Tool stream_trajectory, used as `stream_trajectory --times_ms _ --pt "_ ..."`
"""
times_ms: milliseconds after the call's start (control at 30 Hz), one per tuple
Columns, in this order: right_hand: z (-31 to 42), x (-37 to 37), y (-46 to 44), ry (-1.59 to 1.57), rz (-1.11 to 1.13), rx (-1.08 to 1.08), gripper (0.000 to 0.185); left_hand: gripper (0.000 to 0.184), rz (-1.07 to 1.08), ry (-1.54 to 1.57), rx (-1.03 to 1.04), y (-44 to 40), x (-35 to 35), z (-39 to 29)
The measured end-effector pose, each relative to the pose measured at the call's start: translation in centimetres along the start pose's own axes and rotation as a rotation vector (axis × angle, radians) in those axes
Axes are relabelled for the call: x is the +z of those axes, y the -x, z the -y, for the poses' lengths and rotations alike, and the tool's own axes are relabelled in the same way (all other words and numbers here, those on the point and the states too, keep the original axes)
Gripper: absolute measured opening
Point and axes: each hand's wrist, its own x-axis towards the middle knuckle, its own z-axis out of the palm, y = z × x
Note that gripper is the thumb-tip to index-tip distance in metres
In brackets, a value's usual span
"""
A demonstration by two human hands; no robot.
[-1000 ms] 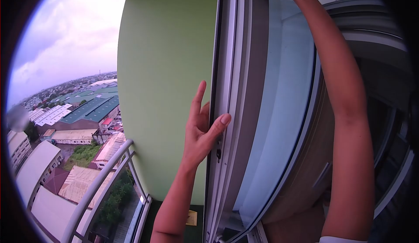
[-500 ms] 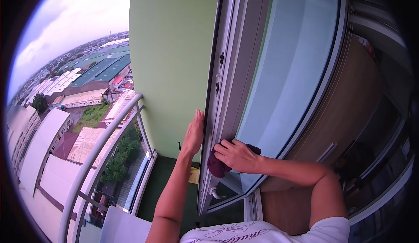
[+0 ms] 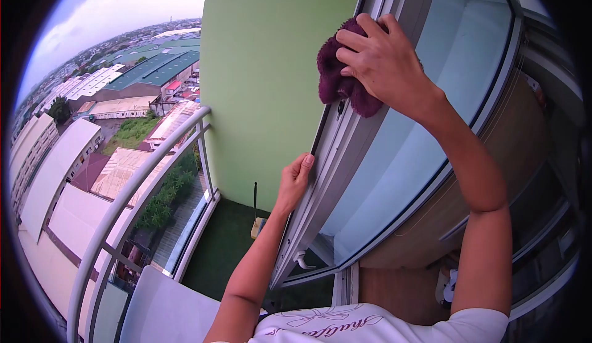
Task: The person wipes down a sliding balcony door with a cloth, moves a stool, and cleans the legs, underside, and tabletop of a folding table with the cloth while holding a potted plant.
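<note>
A dark purple cloth [image 3: 336,65] is bunched under my right hand [image 3: 388,62], whose fingers curl over it against the upper part of the grey door frame's edge [image 3: 336,158]. Lower down, my left hand [image 3: 296,179] grips the outer side of that same frame, its thumb on the edge and its other fingers partly hidden. Bluish glass [image 3: 394,158] fills the door to the right of the frame. A black latch slot shows just below the cloth, and a white handle [image 3: 302,260] is near the door's bottom.
A metal railing [image 3: 135,183] runs along the left, with rooftops beyond. A green wall [image 3: 265,84] stands behind the door. A pale chair or table surface [image 3: 166,309] is at the lower left. A long-handled yellow item [image 3: 258,227] stands on the dark green floor.
My right hand moved from the top of the frame down to its lower part, then back up with the cloth. My left hand now grips the frame's edge, and the view has shifted.
</note>
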Motion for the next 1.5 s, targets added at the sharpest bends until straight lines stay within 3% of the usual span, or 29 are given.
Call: stream_trajectory --times_ms 167,233,300,367,400,467,533,567,600,667,767,800,833,900,933,1033,1100,1300,1367,1433,1467,1500 --pt "-1.1 0.4 -0.7 0.001 0.036 -0.067 0.008 0.036 -0.056 -0.074 0.054 -0.2 0.3 -0.2" --pt "-4.7 0.3 -1.7 -0.133 -0.107 -0.1 0.009 0.035 -0.092 -0.107 0.106 -0.4 0.5 0.0" --pt "-11.5 -0.8 -4.2 0.152 -0.183 -0.06 0.022 0.035 -0.13 -0.14 0.136 0.1 0.8 0.1" --pt "-16.1 -3.6 -7.5 0.176 -0.116 0.239 0.015 0.034 -0.145 -0.17 0.117 0.2 0.9 -0.3" --pt "-17.8 -3.1 -8.1 0.185 -0.119 0.241 0.015 0.034 -0.146 -0.16 0.12 0.2 0.9 -0.3" --pt "-20.7 -2.8 -9.5 0.369 -0.343 0.136 0.019 0.034 -0.161 -0.172 0.143 0.1 1.0 -0.3" --pt "-18.6 -2.6 -8.7 0.14 -0.122 0.285 0.029 0.034 -0.187 -0.196 0.159 0.3 1.0 0.2" --pt "-16.2 -1.9 -7.3 0.284 -0.326 0.095 0.038 0.034 -0.182 -0.181 0.181 0.4 0.9 -0.1" --pt "-13.9 -1.4 -5.8 0.209 -0.256 0.131 0.052 0.034 -0.156 -0.198 0.132 0.5 0.8 -0.7" --pt "-7.4 -2.2 -3.0 0.075 -0.171 0.065 0.044 0.034 -0.127 -0.206 0.115 0.7 1.1 -2.1" --pt "-0.6 -1.0 1.3 -0.088 -0.074 -0.144 0.011 0.037 -0.103 -0.091 0.09 1.7 2.2 -3.8" --pt "0.0 -1.5 1.4 -0.103 -0.021 -0.185 0.01 0.043 -0.162 -0.186 0.296 1.7 3.0 -4.6" --pt "-0.7 -2.0 1.1 -0.19 -0.052 -0.163 0.014 0.052 -0.229 -0.278 0.505 1.7 3.6 -5.3" --pt "-3.1 -3.7 -0.7 -0.112 -0.248 -0.08 0.012 0.06 -0.175 -0.432 0.513 2.5 4.2 -6.7" --pt "-4.4 -4.0 -1.3 -0.085 -0.259 -0.089 0.012 0.068 -0.125 -0.593 0.489 2.6 4.5 -6.8" --pt "-8.0 -4.3 -2.0 -0.116 -0.135 -0.13 0.007 0.076 -0.112 -0.628 0.514 2.0 4.3 -5.0" --pt "-11.1 -3.6 -2.8 -0.162 -0.106 -0.085 0.006 0.076 -0.124 -0.614 0.534 1.9 4.3 -4.7" --pt "-25.8 -4.7 -10.5 0.269 -0.461 0.151 0.011 0.079 -0.149 -0.672 0.529 2.8 4.6 -5.2" --pt "-29.7 -5.9 -13.3 0.452 -0.641 0.272 0.013 0.072 -0.057 -0.54 0.406 3.9 4.6 -5.0" --pt "-33.8 -5.7 -14.9 0.79 -0.626 0.441 0.016 0.072 -0.074 -0.544 0.415 4.3 4.8 -5.4" --pt "-33.9 -5.6 -15.5 0.789 -0.629 0.439 0.016 0.073 -0.064 -0.519 0.438 4.4 4.9 -5.6" --pt "-34.0 -5.7 -16.2 0.717 -0.447 0.655 0.018 0.073 -0.056 -0.494 0.461 4.6 5.0 -5.8"
